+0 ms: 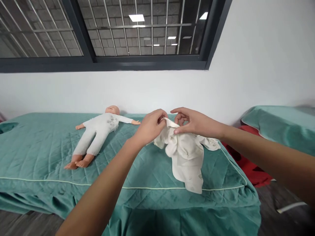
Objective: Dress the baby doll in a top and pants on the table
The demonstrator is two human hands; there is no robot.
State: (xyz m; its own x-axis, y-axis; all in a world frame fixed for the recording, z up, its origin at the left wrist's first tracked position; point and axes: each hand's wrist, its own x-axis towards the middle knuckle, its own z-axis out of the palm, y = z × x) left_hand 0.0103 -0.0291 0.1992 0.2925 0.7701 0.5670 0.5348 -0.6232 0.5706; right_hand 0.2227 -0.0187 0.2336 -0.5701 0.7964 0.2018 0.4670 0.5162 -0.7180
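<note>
A crumpled white baby garment (187,147) hangs from my hands over the bed, its lower end draping past the piped edge. My left hand (154,126) is closed in a pinch on its upper edge. At the same edge, my right hand (188,121) has its thumb against the cloth and its curled fingers behind, with the index finger stretched out. A sleeve-like part (210,143) with a faint print rests on the bed to the right. To the left, a baby doll (95,129) in a white suit lies on its back, arms spread, apart from both hands.
A green quilted bed cover (36,147) lies beneath everything. White wall (147,88) and a dark-framed barred window (147,62) stand behind. At right are a red cloth (256,167) and another green-covered surface (283,124). A pale strip (291,207) lies on the dark floor.
</note>
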